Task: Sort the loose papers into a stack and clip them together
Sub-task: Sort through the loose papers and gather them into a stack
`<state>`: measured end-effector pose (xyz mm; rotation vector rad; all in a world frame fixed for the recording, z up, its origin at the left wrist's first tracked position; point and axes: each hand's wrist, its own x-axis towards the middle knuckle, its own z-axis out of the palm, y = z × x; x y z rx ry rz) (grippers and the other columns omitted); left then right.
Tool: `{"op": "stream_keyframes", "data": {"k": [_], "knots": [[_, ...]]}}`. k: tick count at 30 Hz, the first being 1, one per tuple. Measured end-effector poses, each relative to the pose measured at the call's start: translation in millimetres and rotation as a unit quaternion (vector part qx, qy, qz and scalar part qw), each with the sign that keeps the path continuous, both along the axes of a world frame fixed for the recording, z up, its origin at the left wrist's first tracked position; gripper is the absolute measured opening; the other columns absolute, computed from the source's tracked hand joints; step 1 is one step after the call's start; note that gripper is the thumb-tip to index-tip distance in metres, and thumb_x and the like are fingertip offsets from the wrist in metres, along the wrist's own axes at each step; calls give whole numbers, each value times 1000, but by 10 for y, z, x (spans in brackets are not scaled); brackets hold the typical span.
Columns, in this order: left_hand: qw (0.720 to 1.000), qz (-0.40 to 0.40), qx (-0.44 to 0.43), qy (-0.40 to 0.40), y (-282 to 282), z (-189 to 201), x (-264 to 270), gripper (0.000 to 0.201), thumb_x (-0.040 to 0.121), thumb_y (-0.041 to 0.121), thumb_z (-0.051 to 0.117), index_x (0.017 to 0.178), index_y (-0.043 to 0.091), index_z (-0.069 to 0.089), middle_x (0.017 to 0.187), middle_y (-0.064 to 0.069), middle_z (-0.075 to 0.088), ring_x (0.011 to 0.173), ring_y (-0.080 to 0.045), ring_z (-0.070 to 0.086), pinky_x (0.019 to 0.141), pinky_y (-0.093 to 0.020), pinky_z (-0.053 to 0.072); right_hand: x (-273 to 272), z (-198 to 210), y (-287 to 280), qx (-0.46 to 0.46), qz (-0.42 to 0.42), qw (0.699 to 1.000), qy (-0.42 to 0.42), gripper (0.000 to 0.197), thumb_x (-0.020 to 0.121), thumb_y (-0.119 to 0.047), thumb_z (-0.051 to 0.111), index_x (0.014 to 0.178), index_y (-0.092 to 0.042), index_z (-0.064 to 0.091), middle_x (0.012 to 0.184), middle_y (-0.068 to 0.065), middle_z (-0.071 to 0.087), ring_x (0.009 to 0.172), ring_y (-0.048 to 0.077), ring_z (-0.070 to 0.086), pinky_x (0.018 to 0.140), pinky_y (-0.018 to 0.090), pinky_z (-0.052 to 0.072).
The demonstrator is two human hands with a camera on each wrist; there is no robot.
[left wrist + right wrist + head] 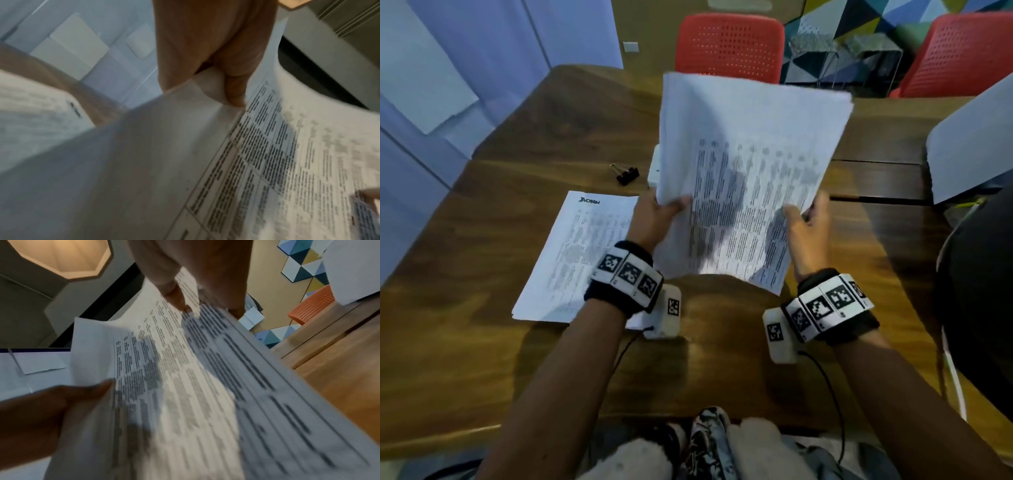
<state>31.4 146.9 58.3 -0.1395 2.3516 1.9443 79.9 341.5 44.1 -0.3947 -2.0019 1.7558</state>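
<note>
A stack of printed papers [746, 178] is held up above the wooden table [722, 359], tilted toward me. My left hand [664, 212] pinches its left edge with the thumb on the front. My right hand [806, 219] grips the right edge the same way. In the left wrist view the thumb [234, 87] presses on the held stack [267, 146]. In the right wrist view my right hand's fingers [176, 295] clamp the sheets [185, 394]. Another printed sheet [575, 253] lies flat on the table at the left. A black binder clip [627, 174] rests beyond it.
A small white object [654, 171] sits on the table, mostly hidden behind the held stack. Two red chairs [729, 44] stand past the far edge. A white sheet-like object [969, 144] and a dark bag [976, 294] are at the right.
</note>
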Motion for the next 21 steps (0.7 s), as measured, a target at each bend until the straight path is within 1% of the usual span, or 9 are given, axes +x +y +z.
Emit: {"op": "stream_keyframes", "data": {"k": [2,4,7,9,12,15,17,19,21], "knots": [[999,35,-13,18,-253,109,-159,36,85,20,66,115,1,58,97,-9,62,88,-22,60,69,-24,53,-50,-17,-246,3,33,999,-42,20,91,1,45,109,-9,46,86,-12,51,72,-2,48,62,7,41],[997,63,-32,25,-544,188,-296,27,87,16,64,111,4,59,91,-5,61,80,-16,56,56,-12,46,-87,-44,-523,14,71,993,-92,27,93,-1,45,120,-4,47,104,-3,57,90,6,53,76,13,42],[994,97,-47,18,-1039,168,-465,38,85,10,65,122,0,57,113,-12,63,98,-19,58,77,-22,47,-132,-144,-958,49,135,978,-150,36,94,-5,45,130,-4,42,130,6,51,114,16,50,92,23,41],[989,115,-88,-6,-1336,88,-539,43,84,12,68,123,-1,55,121,-11,62,108,-22,59,88,-28,46,-172,-212,-1216,72,168,965,-189,37,93,-7,47,130,-5,43,132,9,51,119,21,50,91,26,44],[984,112,-128,-49,-1694,-126,-575,42,85,9,66,122,-4,55,123,-16,61,109,-26,59,88,-30,46,-217,-323,-1532,99,229,934,-257,30,93,-7,48,123,-4,50,117,10,60,98,21,59,62,14,42],[975,93,-181,-87,-1932,-405,-540,43,84,9,67,124,-3,56,126,-18,60,114,-31,58,97,-37,46,-205,-508,-1726,142,256,901,-320,21,92,-8,50,110,-1,58,90,6,63,77,16,60,66,24,48],[969,77,-205,-114,-2035,-561,-518,44,84,12,68,124,-1,57,128,-18,59,117,-33,56,101,-42,45,-193,-646,-1792,189,264,872,-366,11,90,-12,54,88,-3,61,76,7,59,69,16,57,67,30,49],[962,54,-234,-130,-2091,-685,-504,43,85,14,67,125,0,56,128,-17,59,118,-34,55,100,-41,45,-160,-713,-1828,227,268,842,-409,26,88,-17,57,65,-14,47,65,0,46,57,9,45,54,20,39],[954,50,-256,-147,-2126,-790,-503,45,85,15,67,125,-1,54,129,-19,57,118,-34,54,98,-39,45,-145,-770,-1829,234,243,836,-433,32,85,-24,63,64,-17,40,64,-4,40,54,6,37,47,17,28]]}}
